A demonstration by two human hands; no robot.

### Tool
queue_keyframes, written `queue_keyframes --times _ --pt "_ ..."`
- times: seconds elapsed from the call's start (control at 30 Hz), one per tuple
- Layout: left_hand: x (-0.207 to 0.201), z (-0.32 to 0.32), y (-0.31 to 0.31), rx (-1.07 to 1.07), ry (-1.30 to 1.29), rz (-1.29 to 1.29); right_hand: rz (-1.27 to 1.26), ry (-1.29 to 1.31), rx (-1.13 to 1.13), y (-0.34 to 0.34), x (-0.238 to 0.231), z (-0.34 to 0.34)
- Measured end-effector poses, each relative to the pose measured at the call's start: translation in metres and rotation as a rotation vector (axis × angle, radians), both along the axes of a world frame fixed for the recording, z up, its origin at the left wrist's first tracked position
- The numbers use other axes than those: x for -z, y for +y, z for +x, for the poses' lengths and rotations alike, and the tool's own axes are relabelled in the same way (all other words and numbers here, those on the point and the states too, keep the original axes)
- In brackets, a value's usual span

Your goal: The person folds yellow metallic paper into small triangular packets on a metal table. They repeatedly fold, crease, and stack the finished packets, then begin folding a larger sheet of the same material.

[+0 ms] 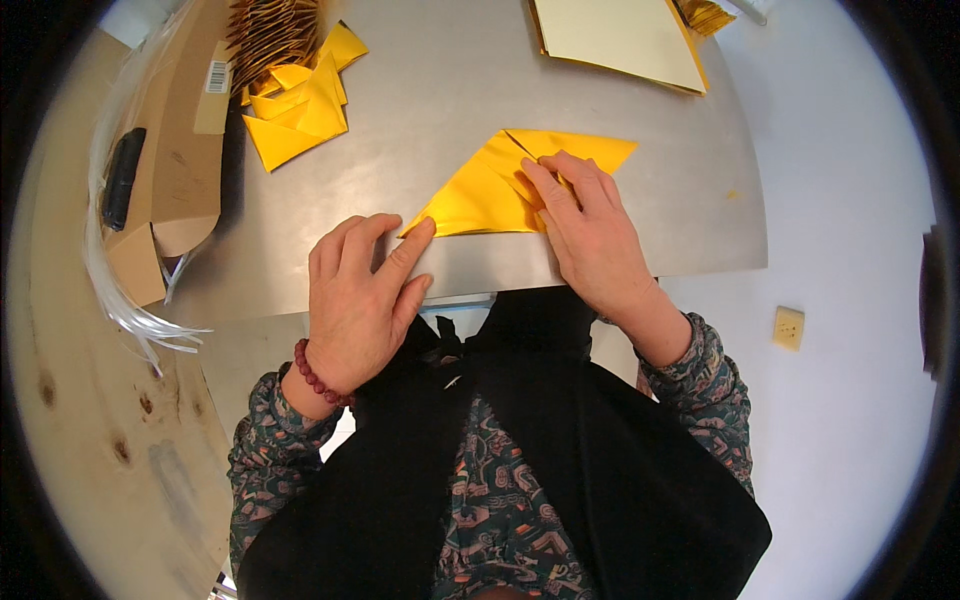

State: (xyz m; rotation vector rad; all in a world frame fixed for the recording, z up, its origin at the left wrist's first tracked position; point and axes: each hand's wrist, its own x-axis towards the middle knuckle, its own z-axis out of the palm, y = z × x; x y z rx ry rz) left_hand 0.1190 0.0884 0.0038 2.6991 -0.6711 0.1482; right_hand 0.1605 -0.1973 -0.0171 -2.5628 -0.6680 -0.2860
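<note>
A sheet of shiny gold paper [480, 190], folded into a pointed, slanting shape, lies near the front edge of the metal table [430, 80]. My left hand [355, 285] rests its index fingertip on the paper's left corner, with the thumb held apart below. On the right, my right hand [598, 230] has its fingers bent onto the paper's middle, at a fold. Part of that fold is hidden under the fingers. Several folded gold paper pieces [300, 115] lie at the far left, next to a row of tightly nested, darker gold folds [272, 35].
A cardboard box [185, 170] stands along the table's left side, with a black object [122, 180] and clear plastic strands [120, 300] by it. A stack of pale, gold-edged sheets [620, 40] lies at the far right. The wall carries a socket plate [788, 328].
</note>
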Motion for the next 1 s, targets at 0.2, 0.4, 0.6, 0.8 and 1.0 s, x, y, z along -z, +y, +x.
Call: queue_keyframes --times 0.2,0.4,0.6,0.8,1.0 --pt "-0.001 0.002 0.0 0.018 -0.016 0.049 -0.028 -0.084 -0.019 0.0 0.002 0.0" --pt "-0.006 -0.001 -0.003 -0.012 -0.025 0.055 -0.079 -0.161 -0.05 -0.002 0.005 0.001" --pt "-0.016 -0.023 -0.039 0.197 -0.138 -0.204 -0.068 -0.154 -0.016 -0.001 0.007 -0.001" --pt "0.011 -0.015 -0.096 0.178 -0.042 -0.131 -0.017 -0.123 -0.014 -0.002 0.011 0.0" --pt "0.02 -0.019 -0.093 0.146 -0.08 -0.009 -0.039 -0.129 -0.009 -0.002 0.012 -0.001"
